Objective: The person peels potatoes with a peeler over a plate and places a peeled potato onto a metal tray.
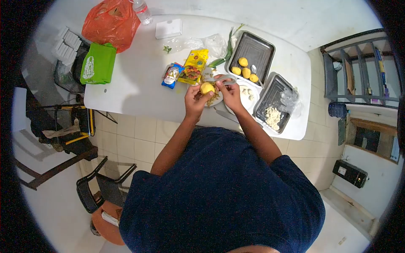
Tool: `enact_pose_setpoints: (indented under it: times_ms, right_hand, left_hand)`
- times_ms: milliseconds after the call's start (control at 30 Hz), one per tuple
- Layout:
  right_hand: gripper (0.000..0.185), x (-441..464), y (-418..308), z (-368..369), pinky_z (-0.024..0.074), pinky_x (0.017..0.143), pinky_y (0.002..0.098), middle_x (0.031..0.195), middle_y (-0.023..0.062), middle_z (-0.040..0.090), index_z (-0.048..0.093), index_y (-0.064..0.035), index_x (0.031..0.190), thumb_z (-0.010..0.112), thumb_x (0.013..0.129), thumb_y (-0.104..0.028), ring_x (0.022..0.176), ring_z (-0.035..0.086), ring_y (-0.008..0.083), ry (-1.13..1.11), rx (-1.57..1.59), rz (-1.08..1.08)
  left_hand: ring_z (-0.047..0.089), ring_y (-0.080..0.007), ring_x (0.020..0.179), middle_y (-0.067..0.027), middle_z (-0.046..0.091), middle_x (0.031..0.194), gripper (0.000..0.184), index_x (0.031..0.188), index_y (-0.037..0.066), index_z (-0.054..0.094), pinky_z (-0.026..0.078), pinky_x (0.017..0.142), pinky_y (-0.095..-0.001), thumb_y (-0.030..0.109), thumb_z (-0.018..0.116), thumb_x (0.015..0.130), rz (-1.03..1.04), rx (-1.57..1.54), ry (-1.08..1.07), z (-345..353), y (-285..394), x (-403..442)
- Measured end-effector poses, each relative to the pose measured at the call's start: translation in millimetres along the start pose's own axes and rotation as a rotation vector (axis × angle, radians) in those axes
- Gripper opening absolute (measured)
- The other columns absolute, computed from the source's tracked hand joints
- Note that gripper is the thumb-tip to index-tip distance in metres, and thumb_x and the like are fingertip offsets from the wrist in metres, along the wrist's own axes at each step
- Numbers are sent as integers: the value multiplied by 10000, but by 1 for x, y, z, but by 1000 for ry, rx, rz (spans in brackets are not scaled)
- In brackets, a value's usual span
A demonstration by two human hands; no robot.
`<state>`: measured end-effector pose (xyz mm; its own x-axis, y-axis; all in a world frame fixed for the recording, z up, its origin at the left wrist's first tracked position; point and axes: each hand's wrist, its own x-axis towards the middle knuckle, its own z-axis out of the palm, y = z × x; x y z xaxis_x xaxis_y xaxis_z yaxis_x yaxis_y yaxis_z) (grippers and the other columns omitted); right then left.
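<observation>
In the head view, my left hand (194,102) is closed around a peeled yellow potato (206,87). My right hand (231,96) grips a peeler (228,80) with a pale handle, held close beside the potato. Brown and yellow peelings (214,101) lie beneath both hands, partly hidden by them. To the right, a white plate (243,105) holds a few small pale pieces, and a knife (227,116) rests near the table's front edge. Several peeled potatoes (247,72) and a spoon (253,68) sit in a dark metal tray (255,44).
A second tray (270,96) holds chopped pale pieces (273,118) and a plastic bag (290,100). Yellow (195,65) and blue (172,76) packets stand left of my hands. Leeks (228,52), a white box (168,29), and red (110,25) and green (98,63) bags lie farther back.
</observation>
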<state>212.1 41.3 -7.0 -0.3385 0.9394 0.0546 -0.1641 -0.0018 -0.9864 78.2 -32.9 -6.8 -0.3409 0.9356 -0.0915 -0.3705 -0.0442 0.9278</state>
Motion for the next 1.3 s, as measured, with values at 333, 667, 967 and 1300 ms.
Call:
enact_pose_setpoints:
  times_ms: [333,667,967,1300]
  right_hand:
    - [135,5,-10,-4,454,645,223,1031,52,643,585,-8,900,617,954,-127,752,541,73,33,23,-7]
    - [144,-16,-8,-2,457,701,230,998,25,645,630,-4,1044,605,960,-118,779,541,71,-35,42,27]
    - [221,-21,-2,1,477,778,269,954,33,657,630,-7,1106,606,955,-165,871,579,105,-58,-132,-55]
    - [194,-8,-12,7,474,678,248,877,42,659,634,-2,1053,601,954,-166,770,569,84,-18,-204,29]
  left_hand:
    - [592,-204,1093,-123,590,1206,504,1312,2,461,508,918,-329,13,675,856,-235,-255,17,2,-2,-6]
    - [581,-223,1132,-115,567,1232,400,1303,23,441,517,947,-353,59,603,939,-343,-503,-22,-9,-12,4]
    - [654,-194,970,-92,618,1120,371,1181,24,490,596,778,-302,86,698,879,-479,-402,119,-10,-14,9]
    - [631,-169,966,-83,622,1096,409,1177,-29,532,547,817,-285,36,731,826,-378,-293,57,7,-5,-11]
